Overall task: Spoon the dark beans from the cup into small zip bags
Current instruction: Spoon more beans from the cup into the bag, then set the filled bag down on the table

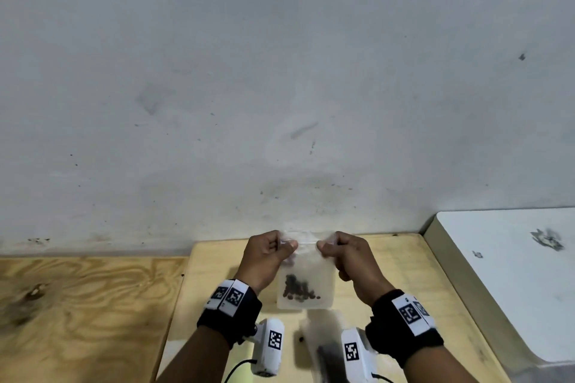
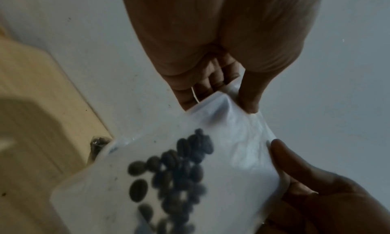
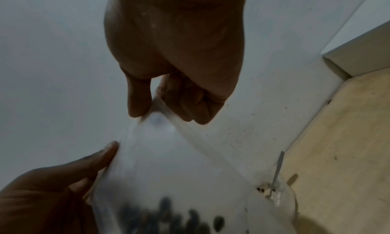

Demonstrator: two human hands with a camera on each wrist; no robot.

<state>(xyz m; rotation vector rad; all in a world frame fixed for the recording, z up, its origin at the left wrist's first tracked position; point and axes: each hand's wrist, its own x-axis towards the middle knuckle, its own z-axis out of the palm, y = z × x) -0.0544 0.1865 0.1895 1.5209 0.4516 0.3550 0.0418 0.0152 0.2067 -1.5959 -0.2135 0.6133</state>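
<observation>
Both hands are up in front of the wall, holding one small clear zip bag between them by its top edge. Left hand pinches the bag's top-left corner with thumb against curled fingers; right hand pinches the top-right corner the same way. The bag hangs straight down below the knuckles, clear of the light wood table under it.

Dark beans sit in a loose heap at the bag's bottom, below and between the two hands. Roughly two dozen, but they overlap and blur in the wrist views, so the exact count is unclear.

Handling, as a judgement: thin soft film, very light, no stiffness, so it crumples and folds where pinched. The film is likely slick, and the bean weight pulls the bag taut from the bottom. The best hold is the zip strip at the top, thumb and forefinger on both ends, as now. Squeezing lower would shift the beans.

Counts: one bag in hand, two hands on it. Nearer the wrists, below the held bag, a second blurry clear bag with something dark lies on the table, plus one stray bean beside it. No cup or spoon clearly in the head view; in the right wrist view a thin handle sticks up from a clear container, probably the spoon in the cup.
</observation>
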